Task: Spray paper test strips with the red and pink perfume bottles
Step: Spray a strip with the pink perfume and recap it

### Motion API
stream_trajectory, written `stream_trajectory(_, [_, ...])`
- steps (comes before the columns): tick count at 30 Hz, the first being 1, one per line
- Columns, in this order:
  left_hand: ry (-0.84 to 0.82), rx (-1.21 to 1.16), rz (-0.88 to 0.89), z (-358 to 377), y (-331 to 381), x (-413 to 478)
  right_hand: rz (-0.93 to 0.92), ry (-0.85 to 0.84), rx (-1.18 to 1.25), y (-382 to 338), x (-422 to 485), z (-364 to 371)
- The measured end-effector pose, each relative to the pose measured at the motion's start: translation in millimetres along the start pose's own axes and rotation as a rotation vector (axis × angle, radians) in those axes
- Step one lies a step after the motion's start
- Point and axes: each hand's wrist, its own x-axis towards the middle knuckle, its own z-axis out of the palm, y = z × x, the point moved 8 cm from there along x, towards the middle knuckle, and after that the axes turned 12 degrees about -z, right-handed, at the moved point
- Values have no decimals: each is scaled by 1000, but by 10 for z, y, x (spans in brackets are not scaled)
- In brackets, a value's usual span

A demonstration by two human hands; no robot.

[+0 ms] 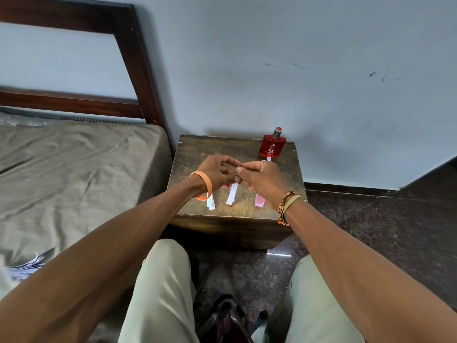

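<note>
A red perfume bottle (pixel 271 146) with a silver cap stands upright at the back right of a small wooden bedside table (pixel 195 154). My right hand (pixel 263 178) is curled round a pink perfume bottle (pixel 260 200); only its lower end shows below the hand. My left hand (pixel 216 173) pinches the top of a white paper strip (pixel 232 194), which hangs down over the table. The fingertips of both hands meet above the table's middle. Another strip (pixel 211 202) lies near the front left edge. A third strip (pixel 269 159) peeks out just in front of the red bottle.
A bed with a grey-brown sheet (pixel 74 169) and a dark wooden headboard (pixel 138 70) stands to the left. The table is against a pale wall (pixel 321 82). My knees (pixel 163 280) are in front of it, over dark speckled floor (pixel 371 231).
</note>
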Motion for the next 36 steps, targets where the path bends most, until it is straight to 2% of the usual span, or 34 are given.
stream_trajectory(7, [43, 1, 37, -144, 92, -205, 3, -45, 37, -264, -130, 26])
stream_trajectory(12, [56, -16, 48, -173, 180, -317, -51, -53, -105, -466, -161, 47])
stream_trajectory(14, [56, -129, 42, -207, 192, -353, -19, -9, 24, -538, -158, -9])
stream_trajectory(16, [90, -371, 16, -303, 169, -347, 105, 43, 374, -562, -155, -55])
stream_trajectory(17, [129, -465, -1, -367, 143, -340, 177, 83, 473, -551, -146, -97])
stream_trajectory(18, [178, -515, -16, -436, 116, -333, 230, 123, 471, -519, -128, -144])
stream_trajectory(20, [245, -532, -37, -521, 60, -335, 189, 123, 229, -561, -124, -226])
stream_trajectory(21, [257, -527, -49, -534, 38, -340, 170, 115, 243, -602, -135, -221])
stream_trajectory(24, [251, -504, -81, -495, -15, -344, 199, 74, 509, -602, -136, -119])
stream_trajectory(25, [253, -494, -89, -481, -32, -338, 228, 80, 493, -557, -127, -121])
stream_trajectory(27, [262, -466, -106, -465, -75, -319, 210, 73, 199, -495, -134, -180])
stream_trajectory(28, [266, -451, -116, -460, -99, -298, 197, 72, 169, -491, -140, -175])
stream_trajectory(31, [262, -431, -134, -436, -165, -221, 192, 58, 305, -489, -129, -107])
stream_trajectory(32, [259, -431, -139, -428, -189, -196, 191, 71, 273, -468, -103, -137])
stream_trajectory(34, [269, -415, -153, -424, -223, -160, 127, 65, 11, -484, -64, -219])
stream_trajectory(36, [292, -402, -170, -435, -250, -119, 84, 19, 66, -548, -32, -160])
